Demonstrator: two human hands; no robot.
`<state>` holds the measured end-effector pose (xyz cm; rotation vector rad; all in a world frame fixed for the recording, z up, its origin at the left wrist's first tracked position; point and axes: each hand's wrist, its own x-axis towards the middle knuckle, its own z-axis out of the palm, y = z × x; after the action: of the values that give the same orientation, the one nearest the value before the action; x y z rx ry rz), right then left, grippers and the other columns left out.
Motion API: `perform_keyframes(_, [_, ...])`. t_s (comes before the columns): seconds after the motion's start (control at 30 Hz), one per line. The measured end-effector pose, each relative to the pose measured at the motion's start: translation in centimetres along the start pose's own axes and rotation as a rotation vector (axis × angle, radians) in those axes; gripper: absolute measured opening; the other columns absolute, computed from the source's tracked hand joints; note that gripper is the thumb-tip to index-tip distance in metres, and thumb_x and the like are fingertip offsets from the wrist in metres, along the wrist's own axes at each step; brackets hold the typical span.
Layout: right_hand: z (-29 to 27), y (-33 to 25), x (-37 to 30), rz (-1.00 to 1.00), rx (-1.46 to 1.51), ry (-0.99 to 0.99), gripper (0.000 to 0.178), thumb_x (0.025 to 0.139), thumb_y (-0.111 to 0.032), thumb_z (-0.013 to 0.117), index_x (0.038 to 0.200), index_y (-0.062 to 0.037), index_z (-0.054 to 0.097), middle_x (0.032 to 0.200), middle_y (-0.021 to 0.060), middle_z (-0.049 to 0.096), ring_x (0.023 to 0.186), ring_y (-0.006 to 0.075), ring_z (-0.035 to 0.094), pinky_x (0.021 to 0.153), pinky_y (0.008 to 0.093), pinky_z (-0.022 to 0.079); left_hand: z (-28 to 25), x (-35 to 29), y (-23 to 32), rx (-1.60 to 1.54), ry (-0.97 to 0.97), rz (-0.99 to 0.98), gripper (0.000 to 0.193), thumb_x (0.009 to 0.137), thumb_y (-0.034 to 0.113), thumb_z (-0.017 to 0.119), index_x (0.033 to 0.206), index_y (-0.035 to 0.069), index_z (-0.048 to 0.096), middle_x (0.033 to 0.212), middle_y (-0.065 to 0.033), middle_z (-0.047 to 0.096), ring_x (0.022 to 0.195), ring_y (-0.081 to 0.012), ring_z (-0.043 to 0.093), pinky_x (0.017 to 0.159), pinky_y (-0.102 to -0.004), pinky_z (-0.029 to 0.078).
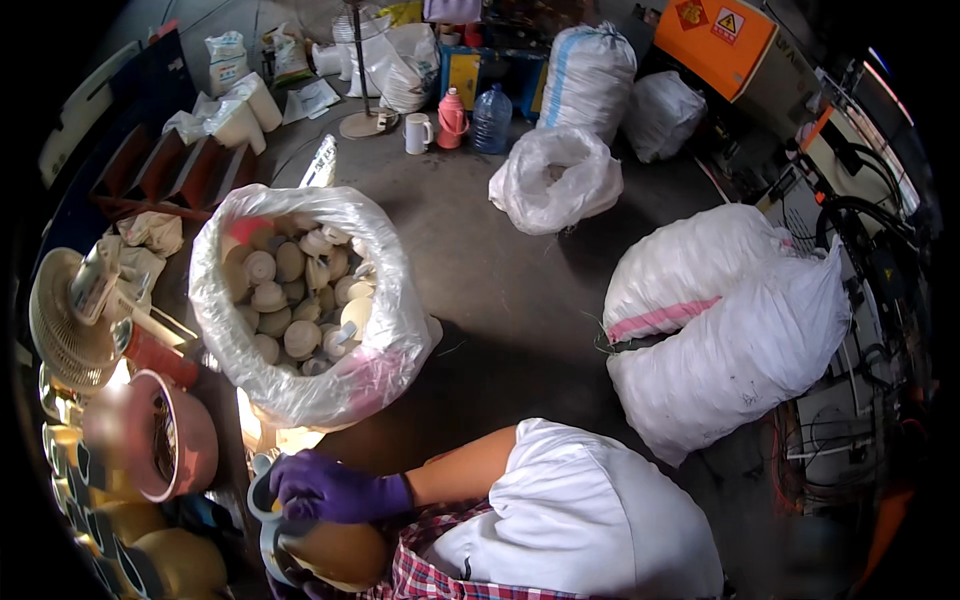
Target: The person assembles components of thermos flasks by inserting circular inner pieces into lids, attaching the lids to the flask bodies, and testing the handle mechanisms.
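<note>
My right hand (pixel 335 487), in a purple glove, reaches leftward from a white sleeve. Its fingers curl at the grey rim (pixel 262 487) of a rounded tan-yellow vessel (pixel 340 553), and the grip is partly hidden. Just a sliver of my left hand (pixel 285 590), also gloved in purple, shows by the vessel at the lower edge; its fingers cannot be made out. Beyond my hands stands a big white sack (pixel 405 300), its mouth rolled wide. Inside lie many pale, round, cap-like pieces (pixel 302 338).
Left are a pink basin (pixel 200 440), similar vessels (pixel 180 562) and a fan (pixel 70 320). Two full white sacks (pixel 720 350) lie right. A smaller opened sack (pixel 555 205), a water bottle (pixel 491 120), a pink flask (pixel 452 120) and an orange machine (pixel 715 40) stand farther back.
</note>
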<state>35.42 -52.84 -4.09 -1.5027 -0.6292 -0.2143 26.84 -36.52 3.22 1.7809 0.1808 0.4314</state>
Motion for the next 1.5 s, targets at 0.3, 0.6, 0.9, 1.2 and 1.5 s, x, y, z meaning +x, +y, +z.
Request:
perform_keyframes(0.3, [-8.7, -1.1, 5.2, 0.235, 0.369, -0.232, 0.037, 0.095, -0.018, 0.068, 0.130, -0.0086, 0.057, 0.118, 0.0082, 0.062, 0.099, 0.0202, 0.060, 0.085, 0.0383, 0.050, 3.0, 2.3, 1.6, 0.009, -0.083, -0.114, 0.029, 0.092, -0.005, 0.062, 0.121, -0.003, 0.063, 0.113, -0.0106, 0.069, 0.101, -0.0180, 0.064, 0.090, -0.0305, 0.051])
perform_keyframes(0.6, [-24.8, -18.2, 13.6, -0.536, 0.449, 0.091, 0.062, 0.109, -0.021, 0.048, 0.162, -0.0049, 0.021, 0.072, 0.0073, 0.065, 0.053, 0.0093, 0.057, 0.051, 0.0243, 0.047, 3.0, 4.1, 2.2, 0.035, -0.122, -0.241, 0.033, 0.092, -0.006, 0.063, 0.125, -0.003, 0.062, 0.113, -0.0112, 0.069, 0.099, -0.0184, 0.064, 0.087, -0.0300, 0.052])
perform_keyframes(0.9, [-22.8, -15.4, 13.6, -0.509, 0.506, 0.062, 0.072, 0.106, -0.018, 0.054, 0.163, -0.0060, 0.013, 0.072, 0.0082, 0.064, 0.051, 0.0111, 0.054, 0.049, 0.0258, 0.045, 0.1, 4.5, 2.3, 0.024, -0.118, -0.357, 0.037, 0.092, -0.007, 0.065, 0.129, -0.004, 0.061, 0.114, -0.0118, 0.068, 0.098, -0.0188, 0.064, 0.084, -0.0295, 0.053])
perform_keyframes(1.2, [-18.4, 13.0, 13.4, 0.228, -1.052, -0.245, 0.051, 0.095, -0.032, 0.058, 0.142, -0.0143, 0.058, 0.126, 0.0153, 0.067, 0.112, 0.0316, 0.066, 0.099, 0.0520, 0.047, -1.1, 5.0, -0.8, 0.013, -0.144, -0.284, 0.037, 0.095, -0.004, 0.065, 0.132, -0.007, 0.061, 0.120, -0.0107, 0.067, 0.102, -0.0188, 0.062, 0.091, -0.0312, 0.053])
perform_keyframes(1.5, [-17.0, 16.8, 8.6, 0.663, -1.222, -0.514, 0.057, 0.090, -0.041, 0.056, 0.139, -0.0111, 0.058, 0.131, 0.0191, 0.059, 0.122, 0.0385, 0.057, 0.112, 0.0609, 0.031, -2.0, 3.9, 2.6, 0.063, -0.273, -0.272, 0.049, 0.093, -0.005, 0.066, 0.140, -0.003, 0.052, 0.125, -0.0101, 0.060, 0.109, -0.0186, 0.057, 0.094, -0.0301, 0.049])
